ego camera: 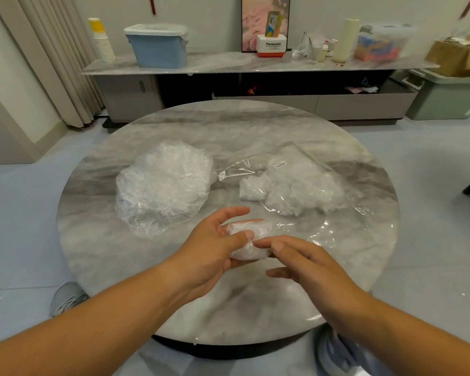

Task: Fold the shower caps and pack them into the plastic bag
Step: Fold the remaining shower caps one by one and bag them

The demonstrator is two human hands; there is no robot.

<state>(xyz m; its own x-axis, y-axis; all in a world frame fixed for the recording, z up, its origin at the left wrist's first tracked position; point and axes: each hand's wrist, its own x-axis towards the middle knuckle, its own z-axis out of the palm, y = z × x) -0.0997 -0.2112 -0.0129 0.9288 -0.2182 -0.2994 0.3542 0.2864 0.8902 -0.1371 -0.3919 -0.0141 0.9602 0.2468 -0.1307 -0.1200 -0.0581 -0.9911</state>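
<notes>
The left hand (215, 245) cups a folded shower cap (251, 241), a small crinkly bundle of thin translucent white plastic. Its thumb presses on top and its fingers curl beneath, above the near middle of the table. The right hand (310, 264) is relaxed, fingers loosely extended, forefinger tip touching the bundle. A puffy heap of unfolded clear shower caps (163, 185) lies to the left. A glossy clear plastic bag (296, 183) holding white folded caps lies to the right. The round grey-veined marble table (228, 126) is polished. Behind it stands a long low marble-topped sideboard (228, 63) bearing a pale blue lidded tub (159, 47). The number of caps inside the bag is hard to make out.
</notes>
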